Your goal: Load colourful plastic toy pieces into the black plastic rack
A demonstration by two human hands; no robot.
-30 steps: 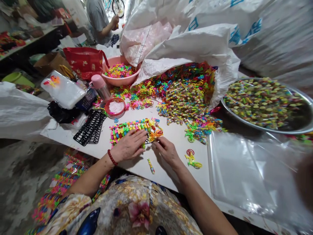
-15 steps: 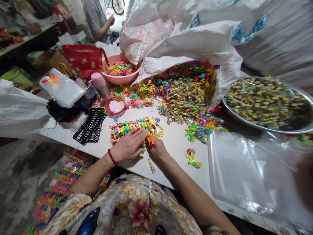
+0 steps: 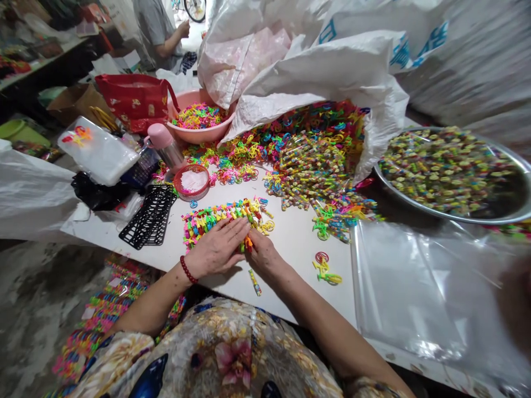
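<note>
My left hand (image 3: 219, 246) lies flat, palm down, over packed rows of small coloured plastic toys (image 3: 203, 221) on the table. Its fingers are straight. Against the right end of these rows, beside the left fingertips, my right hand (image 3: 265, 258) is closed on an orange plastic toy (image 3: 249, 243), which its fingers mostly hide. Just beyond the right hand lies a loose yellow toy (image 3: 266, 227). A small printed tube (image 3: 255, 282) rests between my wrists. Farther right is a yellow-green toy bicycle (image 3: 327, 272) with a red wheel.
Black plastic grids (image 3: 148, 218) and a red basket (image 3: 191, 183) are on the left. Behind, toys and wrapped tubes (image 3: 311, 168) spill from a white sack (image 3: 323, 72). At right are a metal basin (image 3: 516, 160) and clear plastic bags (image 3: 406, 287). Another person (image 3: 155, 27) is at the back.
My right hand has moved left with the orange toy and now presses it to the end of the rows, against my left fingers. My left hand stays flat in place.
</note>
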